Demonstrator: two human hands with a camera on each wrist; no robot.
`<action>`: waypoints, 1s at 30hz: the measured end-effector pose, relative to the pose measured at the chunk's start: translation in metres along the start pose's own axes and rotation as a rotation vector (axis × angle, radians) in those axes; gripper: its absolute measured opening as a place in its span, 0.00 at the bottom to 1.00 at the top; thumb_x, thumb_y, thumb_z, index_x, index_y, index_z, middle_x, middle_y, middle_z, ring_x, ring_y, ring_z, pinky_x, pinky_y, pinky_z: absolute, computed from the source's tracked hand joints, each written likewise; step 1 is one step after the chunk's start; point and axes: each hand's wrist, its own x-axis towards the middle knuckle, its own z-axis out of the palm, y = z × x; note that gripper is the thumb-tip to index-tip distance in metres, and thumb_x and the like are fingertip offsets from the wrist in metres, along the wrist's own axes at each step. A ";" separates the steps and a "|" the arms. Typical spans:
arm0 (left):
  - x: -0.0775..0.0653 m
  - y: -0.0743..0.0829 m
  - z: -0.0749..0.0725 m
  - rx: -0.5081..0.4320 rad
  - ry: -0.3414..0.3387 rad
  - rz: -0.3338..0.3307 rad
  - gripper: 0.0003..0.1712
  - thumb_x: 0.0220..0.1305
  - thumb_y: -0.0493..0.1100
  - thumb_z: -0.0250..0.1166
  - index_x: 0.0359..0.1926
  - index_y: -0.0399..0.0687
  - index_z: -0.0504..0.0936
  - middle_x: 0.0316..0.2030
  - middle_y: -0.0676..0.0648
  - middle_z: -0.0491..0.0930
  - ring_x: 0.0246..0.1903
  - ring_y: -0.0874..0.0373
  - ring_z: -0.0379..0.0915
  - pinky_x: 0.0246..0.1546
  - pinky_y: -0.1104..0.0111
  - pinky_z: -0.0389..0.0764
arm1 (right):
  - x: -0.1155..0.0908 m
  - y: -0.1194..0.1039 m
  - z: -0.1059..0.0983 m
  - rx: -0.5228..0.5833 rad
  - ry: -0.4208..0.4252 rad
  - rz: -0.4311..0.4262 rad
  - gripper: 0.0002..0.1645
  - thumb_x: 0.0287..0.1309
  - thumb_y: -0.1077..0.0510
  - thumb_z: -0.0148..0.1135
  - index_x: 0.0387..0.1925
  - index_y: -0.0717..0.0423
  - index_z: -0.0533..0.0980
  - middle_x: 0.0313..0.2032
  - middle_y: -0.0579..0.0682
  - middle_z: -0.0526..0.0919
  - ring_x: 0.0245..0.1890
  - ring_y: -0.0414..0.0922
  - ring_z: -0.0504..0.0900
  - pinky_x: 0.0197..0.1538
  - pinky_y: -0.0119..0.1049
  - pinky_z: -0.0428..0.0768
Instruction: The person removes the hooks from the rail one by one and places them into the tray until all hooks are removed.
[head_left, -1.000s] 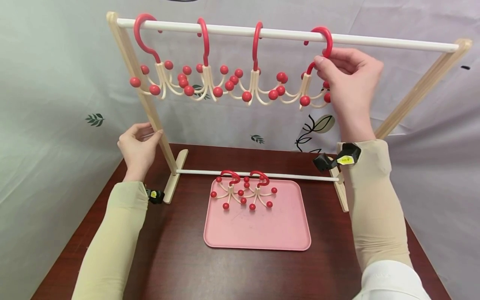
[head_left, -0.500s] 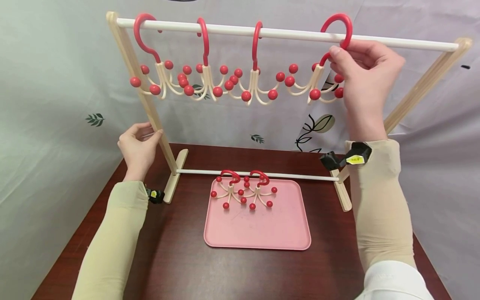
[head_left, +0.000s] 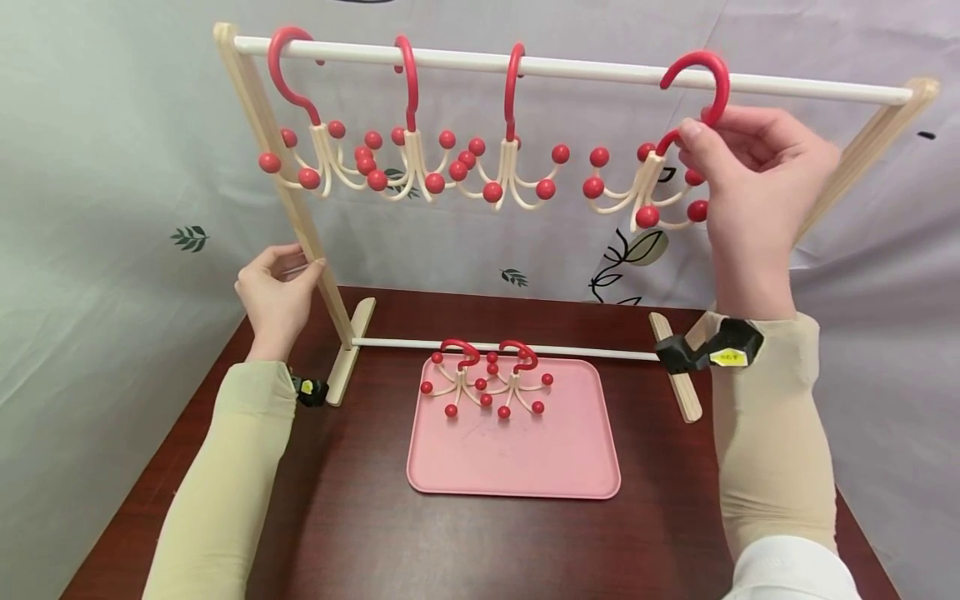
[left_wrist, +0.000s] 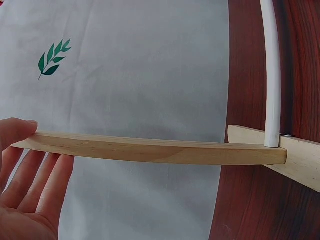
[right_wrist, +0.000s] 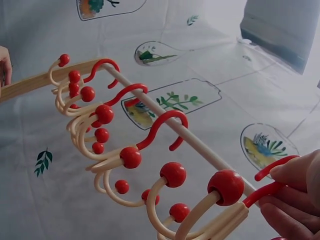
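Note:
My right hand [head_left: 768, 179] pinches the red hook of a rotating claw hanger [head_left: 647, 179] with pale prongs and red ball tips. In the head view, the hook's free tip shows in front of the white top rod [head_left: 592, 71]. The right wrist view has my fingers [right_wrist: 295, 200] at the bottom of that hook. My left hand [head_left: 276, 292] holds the wooden left post [head_left: 288, 200] of the rack; the left wrist view shows the thumb on one side of the post [left_wrist: 150, 147], fingers on the other. Three like hangers [head_left: 508, 162] hang from the rod's left and middle.
A pink tray [head_left: 517, 467] lies on the dark wooden table [head_left: 360, 517], with two more hangers [head_left: 461, 383] near its back edge. Behind the tray runs the rack's lower white rod [head_left: 600, 353]. A patterned light cloth [head_left: 420, 250] hangs behind the rack.
My right hand has lifted the hanger up off the rod, moved it right and lowered it, bringing the hook's tip from behind the rod to the front. My left hand has stayed still.

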 end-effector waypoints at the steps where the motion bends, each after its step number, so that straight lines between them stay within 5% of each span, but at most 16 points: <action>1: 0.000 0.000 0.000 0.000 0.000 0.000 0.18 0.61 0.48 0.75 0.51 0.48 0.88 0.47 0.46 0.87 0.42 0.63 0.85 0.46 0.68 0.85 | -0.003 0.001 -0.002 -0.009 -0.004 -0.010 0.20 0.43 0.64 0.84 0.39 0.68 0.86 0.34 0.61 0.88 0.28 0.51 0.84 0.32 0.31 0.83; 6: 0.000 0.000 0.000 0.002 0.000 -0.003 0.19 0.61 0.48 0.75 0.51 0.47 0.88 0.47 0.46 0.87 0.42 0.63 0.85 0.46 0.68 0.85 | -0.018 0.004 -0.010 -0.032 -0.029 -0.034 0.20 0.44 0.64 0.84 0.39 0.70 0.86 0.34 0.61 0.88 0.28 0.49 0.85 0.33 0.30 0.83; 17: 0.001 -0.002 0.000 -0.022 -0.001 0.004 0.17 0.61 0.45 0.75 0.50 0.45 0.88 0.45 0.45 0.88 0.39 0.66 0.85 0.43 0.72 0.84 | -0.046 0.019 -0.028 -0.110 -0.097 0.012 0.17 0.48 0.65 0.82 0.39 0.70 0.86 0.33 0.58 0.88 0.27 0.49 0.84 0.19 0.26 0.77; 24: 0.000 -0.001 0.000 -0.017 -0.003 0.002 0.17 0.61 0.45 0.75 0.51 0.45 0.88 0.46 0.45 0.88 0.40 0.66 0.85 0.44 0.72 0.84 | -0.056 0.044 -0.045 -0.154 -0.142 0.034 0.17 0.48 0.67 0.81 0.40 0.70 0.85 0.34 0.57 0.88 0.31 0.46 0.87 0.36 0.28 0.83; 30: 0.001 0.000 0.000 -0.023 -0.003 -0.001 0.18 0.61 0.45 0.75 0.50 0.46 0.88 0.45 0.45 0.88 0.40 0.66 0.85 0.43 0.72 0.84 | -0.065 0.064 -0.059 -0.171 -0.173 0.049 0.16 0.47 0.68 0.81 0.38 0.72 0.85 0.32 0.55 0.89 0.31 0.44 0.89 0.37 0.28 0.85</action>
